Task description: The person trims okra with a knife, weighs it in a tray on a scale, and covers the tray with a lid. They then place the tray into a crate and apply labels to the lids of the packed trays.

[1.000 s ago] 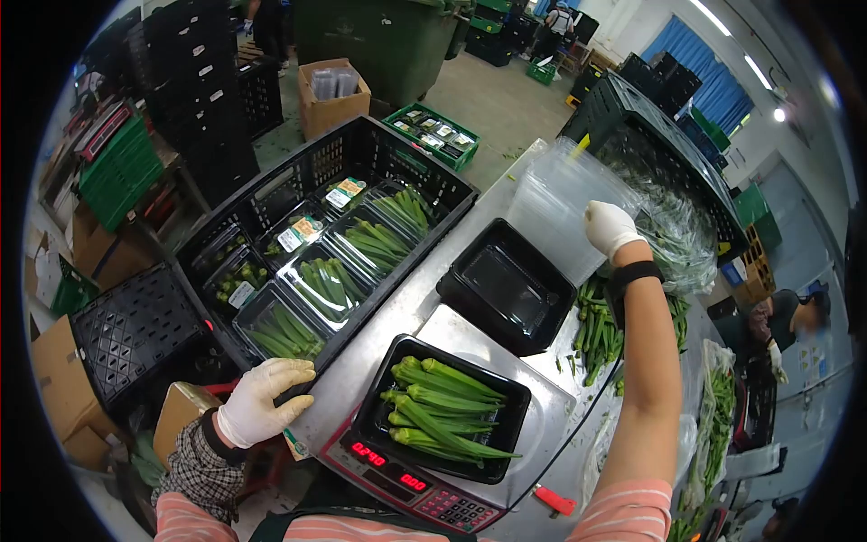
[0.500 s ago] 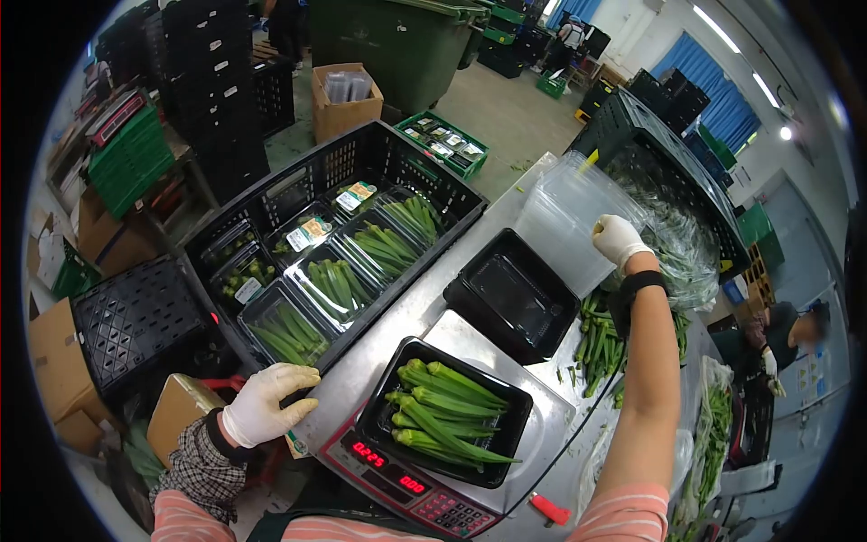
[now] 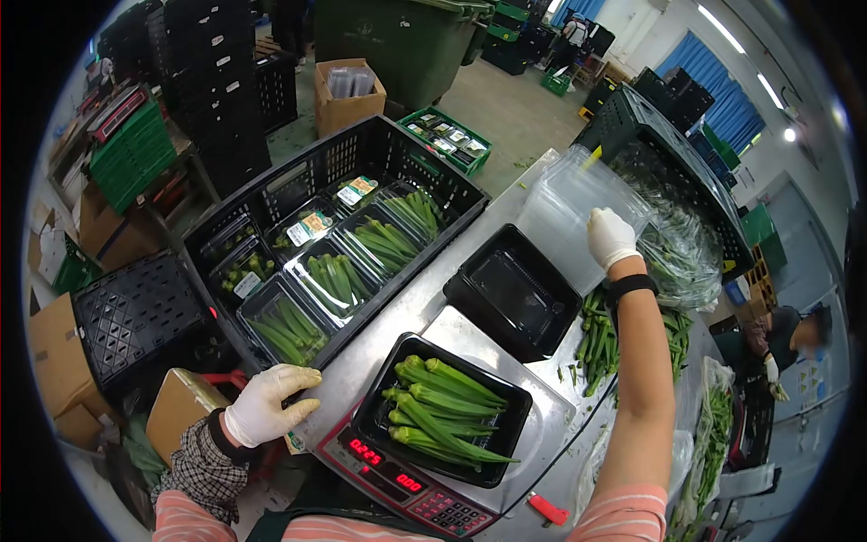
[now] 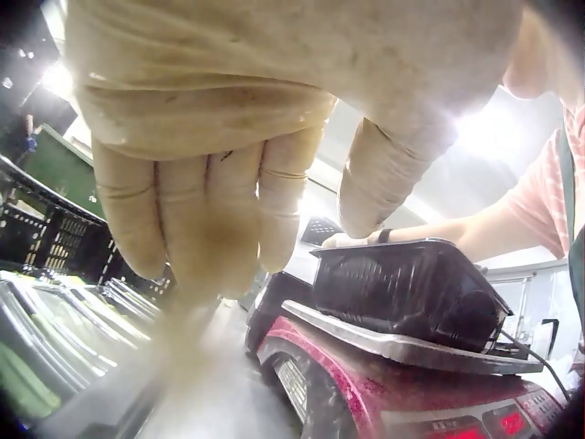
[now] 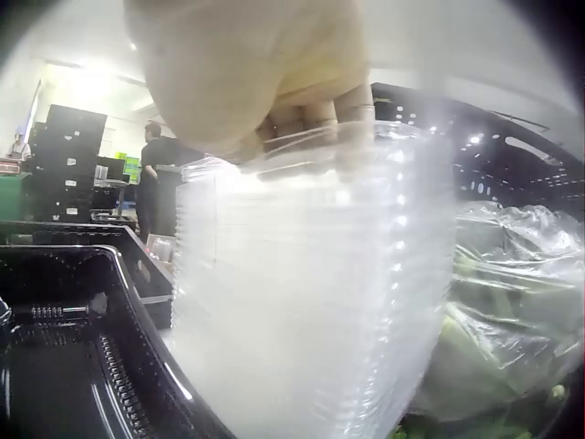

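Note:
My gloved right hand (image 3: 612, 237) is at the tall stack of clear plastic lids (image 5: 302, 274), its curled fingers at the rim of the top lid, pinching it. Part of the fingers shows through the clear plastic. My gloved left hand (image 3: 273, 406) is held near the front corner of the black crate, its fingers loosely bent and holding nothing. Between the hands, a black tray (image 3: 379, 397) of green okra (image 3: 442, 406) sits on the digital scale (image 3: 533, 470), whose red display shows 0.225. Behind it stand nested black trays (image 3: 515, 289), the top one empty.
The black crate (image 3: 298, 208) at left holds packed okra boxes, some labelled. Loose okra (image 3: 596, 343) lies on the metal table right of the nested trays. A dark crate (image 3: 668, 144) with plastic-bagged greens stands behind the lids. A red-handled tool (image 3: 547, 509) lies near the scale.
The display went from 0.290 to 0.225. My right hand stays at the lid stack, its fingers shifting at the rim. My left hand is almost still, and the tray of okra remains on the scale.

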A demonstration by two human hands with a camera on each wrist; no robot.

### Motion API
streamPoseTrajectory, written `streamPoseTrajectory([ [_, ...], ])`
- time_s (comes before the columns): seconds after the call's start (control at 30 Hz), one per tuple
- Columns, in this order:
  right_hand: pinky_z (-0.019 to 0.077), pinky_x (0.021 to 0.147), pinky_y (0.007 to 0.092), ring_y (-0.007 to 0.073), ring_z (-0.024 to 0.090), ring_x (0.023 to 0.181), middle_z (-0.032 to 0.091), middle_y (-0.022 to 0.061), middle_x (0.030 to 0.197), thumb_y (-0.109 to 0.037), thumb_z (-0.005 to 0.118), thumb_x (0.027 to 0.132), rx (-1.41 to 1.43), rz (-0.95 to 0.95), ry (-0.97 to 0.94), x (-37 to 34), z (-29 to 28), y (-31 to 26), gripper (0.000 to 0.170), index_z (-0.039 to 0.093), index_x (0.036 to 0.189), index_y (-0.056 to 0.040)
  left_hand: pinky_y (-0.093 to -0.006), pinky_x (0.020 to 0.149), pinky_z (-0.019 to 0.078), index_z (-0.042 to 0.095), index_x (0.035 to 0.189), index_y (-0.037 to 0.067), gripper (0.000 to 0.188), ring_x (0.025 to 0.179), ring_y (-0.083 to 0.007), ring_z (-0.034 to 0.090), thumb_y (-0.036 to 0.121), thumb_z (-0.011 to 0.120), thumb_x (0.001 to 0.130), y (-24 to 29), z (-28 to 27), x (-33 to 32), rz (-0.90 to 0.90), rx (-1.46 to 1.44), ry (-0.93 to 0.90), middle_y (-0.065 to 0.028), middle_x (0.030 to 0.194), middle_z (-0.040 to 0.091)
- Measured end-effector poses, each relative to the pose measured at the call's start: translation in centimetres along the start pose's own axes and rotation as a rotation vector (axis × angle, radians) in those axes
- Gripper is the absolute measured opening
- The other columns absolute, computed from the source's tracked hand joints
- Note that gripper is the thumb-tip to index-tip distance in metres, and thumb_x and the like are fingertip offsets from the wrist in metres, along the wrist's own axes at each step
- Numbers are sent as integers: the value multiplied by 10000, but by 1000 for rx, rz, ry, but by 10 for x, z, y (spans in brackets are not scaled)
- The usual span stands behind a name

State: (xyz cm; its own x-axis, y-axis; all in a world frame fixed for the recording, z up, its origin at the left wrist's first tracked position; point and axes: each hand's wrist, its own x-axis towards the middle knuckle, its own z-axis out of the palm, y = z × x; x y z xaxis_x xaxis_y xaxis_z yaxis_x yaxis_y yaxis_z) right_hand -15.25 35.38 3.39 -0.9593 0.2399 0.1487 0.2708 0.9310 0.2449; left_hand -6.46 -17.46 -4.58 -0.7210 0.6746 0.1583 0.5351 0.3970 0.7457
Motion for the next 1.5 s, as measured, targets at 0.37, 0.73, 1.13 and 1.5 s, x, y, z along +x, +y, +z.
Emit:
streamPoseTrajectory([
  [0.37,465,677,430,332,598,726,618,161,774,-357,587,802,41,158,177,-6,9,-5,317,583,805,-40,-354,804,481,606,992,-4,328,925,-303,591,133,695,708,-3,4,0,-6,-2,-2,-149,987,622],
  [0.73,493,713,431,341,597,814,581,186,890,-73,515,776,-98,-79,209,-19,-18,-21,141,524,912,-35,-362,798,479,607,970,-7,305,917,-307,592,129,695,712,-1,6,9,57,-5,-4,-146,978,624],
  [1.13,426,494,348,219,552,544,538,68,607,-200,666,772,-10,-129,722,-35,-54,4,214,495,750,-74,-365,783,481,604,981,-3,306,905,-318,590,128,687,718,1,-2,12,82,-15,-17,-148,969,619],
  [1.5,390,480,236,65,413,515,488,-1,551,-159,723,747,952,-116,-271,-209,-188,-115,215,557,708,-28,-364,1002,333,318,1332,6,717,1219,-229,410,67,695,726,91,-24,77,307,-489,247,-127,1391,333],
])
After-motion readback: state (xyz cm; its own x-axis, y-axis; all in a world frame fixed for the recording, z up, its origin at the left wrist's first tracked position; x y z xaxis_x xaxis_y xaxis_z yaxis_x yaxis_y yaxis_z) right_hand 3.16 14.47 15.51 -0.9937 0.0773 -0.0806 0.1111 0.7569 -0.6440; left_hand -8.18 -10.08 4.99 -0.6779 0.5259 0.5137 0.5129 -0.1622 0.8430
